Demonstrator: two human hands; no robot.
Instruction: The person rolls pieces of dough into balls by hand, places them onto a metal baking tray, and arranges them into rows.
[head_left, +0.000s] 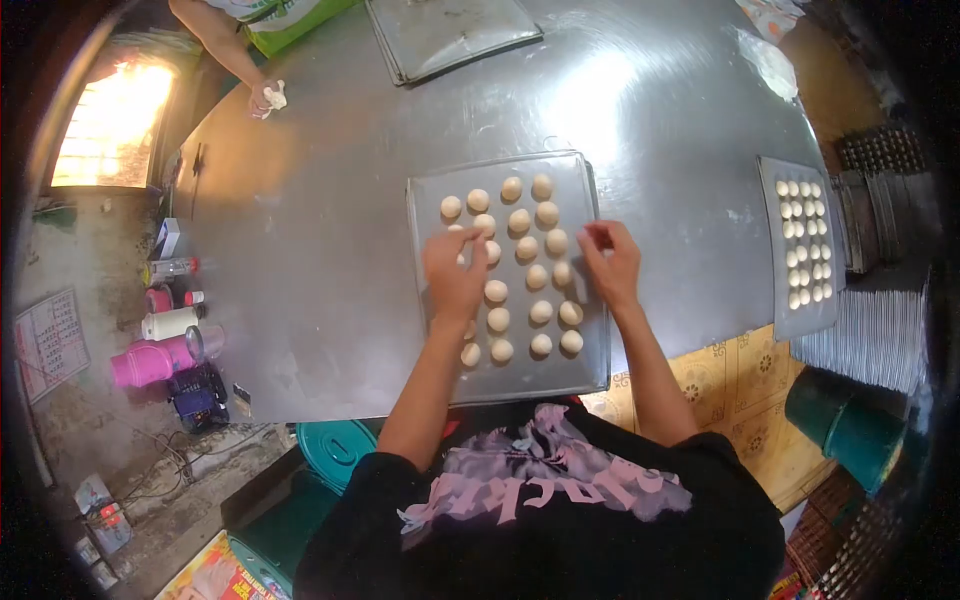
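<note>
Steel counter (330,250) carries a tray (430,215) of dough balls (520,220) at its near edge. Left hand (455,275) covers some, grip hidden; right hand (610,262) pinches lightly (seemingly empty). Even spacing suits best.

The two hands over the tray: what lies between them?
In the head view, dough balls on the tray lie between left hand and right hand.

Steel table (330,260), dough-ball tray (590,375) centre, second filled tray (770,250) right, empty tray (440,35) far
</note>
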